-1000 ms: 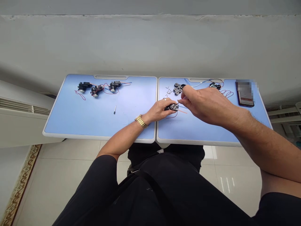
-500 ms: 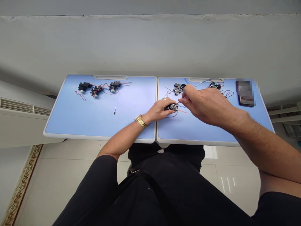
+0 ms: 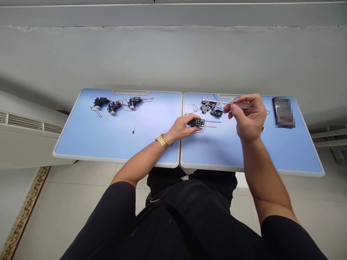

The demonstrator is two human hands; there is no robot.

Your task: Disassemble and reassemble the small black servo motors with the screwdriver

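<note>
My left hand point(image 3: 184, 126) grips a small black motor unit point(image 3: 197, 123) over the right board, near the seam. A blue and an orange wire stick out of it to the right, and a dark round part faces up. In my right hand point(image 3: 248, 115) is a screwdriver point(image 3: 222, 103) with a clear handle, its thin shaft pointing left. Its tip is over a cluster of round metal-and-black parts point(image 3: 205, 107); whether it touches them I cannot tell. Beside these parts lies a black housing point(image 3: 217, 113). Tiny screws point(image 3: 194, 108) are scattered left of the cluster.
Three wired black motor units point(image 3: 135, 102) lie at the back of the left board point(image 3: 89, 144). A small dark-tipped metal piece point(image 3: 133, 129) lies in front of them. A phone point(image 3: 284, 112), partly pixelated, is at the far right. Behind the boards stands a grey wall point(image 3: 173, 57).
My right hand has lifted the screwdriver off the motor unit and swung back to the right, with the shaft now pointing left. My left hand still holds the unit in about the same place.
</note>
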